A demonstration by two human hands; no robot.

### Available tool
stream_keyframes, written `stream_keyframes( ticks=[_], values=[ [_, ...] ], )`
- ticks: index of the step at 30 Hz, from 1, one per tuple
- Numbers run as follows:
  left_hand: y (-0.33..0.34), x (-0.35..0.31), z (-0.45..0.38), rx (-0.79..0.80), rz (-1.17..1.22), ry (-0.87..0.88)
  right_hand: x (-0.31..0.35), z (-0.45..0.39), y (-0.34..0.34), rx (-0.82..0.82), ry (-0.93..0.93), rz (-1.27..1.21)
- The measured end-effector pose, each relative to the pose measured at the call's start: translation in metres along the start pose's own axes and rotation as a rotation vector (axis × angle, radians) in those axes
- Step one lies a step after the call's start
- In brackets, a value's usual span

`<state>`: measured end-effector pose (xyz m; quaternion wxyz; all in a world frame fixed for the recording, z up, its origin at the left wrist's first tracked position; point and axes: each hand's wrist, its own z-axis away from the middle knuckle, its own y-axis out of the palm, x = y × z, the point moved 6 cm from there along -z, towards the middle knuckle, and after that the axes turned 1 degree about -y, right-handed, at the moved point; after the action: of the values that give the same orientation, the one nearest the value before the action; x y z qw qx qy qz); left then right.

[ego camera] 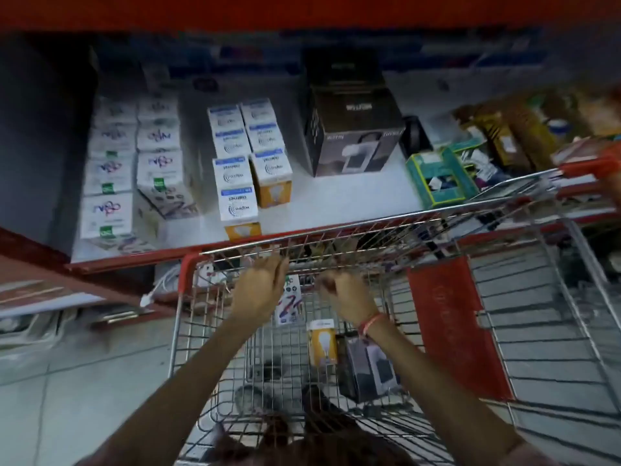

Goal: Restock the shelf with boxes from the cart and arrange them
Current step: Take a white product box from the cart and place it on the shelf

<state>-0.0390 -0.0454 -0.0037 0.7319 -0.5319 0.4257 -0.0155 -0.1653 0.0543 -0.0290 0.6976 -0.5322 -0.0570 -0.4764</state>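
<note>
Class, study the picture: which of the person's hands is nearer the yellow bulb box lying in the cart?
Right. The right hand is just above the yellow bulb box; the left hand is farther off, up-left.

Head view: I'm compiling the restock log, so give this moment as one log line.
left hand: over cart, empty | right hand: over cart, fingers curled | bulb box: in cart | dark box: in cart | shelf: part stocked

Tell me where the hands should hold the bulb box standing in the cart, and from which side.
Grip the bulb box by its two narrow side faces near the top, reaching down from above. It stands upright in the cart, so its top is free, while the dark box crowds one side lower down.
</note>
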Motion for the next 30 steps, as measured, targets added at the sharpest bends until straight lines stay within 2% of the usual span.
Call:
stream_keyframes(
  ticks=[3, 4, 6, 7, 10, 11, 12, 13, 16, 21, 24, 30],
  values=[
    [0.067, 0.061, 0.007, 0.177, -0.054, -0.268, -0.006, -0.013, 0.021, 0.211, 0.102, -0.016],
    [0.091, 0.079, 0.013, 0.284, -0.055, -0.375, -0.014, -0.017, 0.030, 0.237, 0.196, -0.005],
    [0.120, 0.100, 0.013, 0.364, -0.039, -0.510, -0.034, -0.039, 0.060, 0.265, 0.247, -0.054],
    [0.131, 0.109, 0.010, 0.382, -0.016, -0.540, -0.053, -0.054, 0.083, 0.260, 0.248, -0.043],
    [0.150, 0.115, -0.001, 0.389, 0.180, -0.614, -0.121, -0.105, 0.156, 0.292, 0.172, 0.207],
    [0.153, 0.118, -0.003, 0.368, 0.219, -0.629, -0.144, -0.114, 0.181, 0.380, 0.227, 0.156],
    [0.152, 0.118, -0.005, 0.368, 0.219, -0.643, -0.141, -0.111, 0.187, 0.441, 0.248, 0.080],
    [0.150, 0.118, -0.006, 0.373, 0.203, -0.640, -0.132, -0.108, 0.181, 0.416, 0.304, -0.005],
    [0.126, 0.108, 0.003, 0.383, 0.121, -0.571, -0.071, -0.086, 0.129, 0.214, 0.225, -0.084],
    [0.070, 0.076, 0.038, 0.284, 0.240, -0.477, -0.029, -0.016, 0.079, 0.146, 0.100, -0.099],
    [0.034, 0.057, 0.061, 0.138, 0.210, -0.392, 0.001, 0.016, 0.064, 0.044, -0.001, -0.058],
    [-0.046, 0.045, 0.103, -0.214, 0.171, -0.379, 0.084, 0.055, 0.048, -0.312, -0.342, 0.102]
  ],
)
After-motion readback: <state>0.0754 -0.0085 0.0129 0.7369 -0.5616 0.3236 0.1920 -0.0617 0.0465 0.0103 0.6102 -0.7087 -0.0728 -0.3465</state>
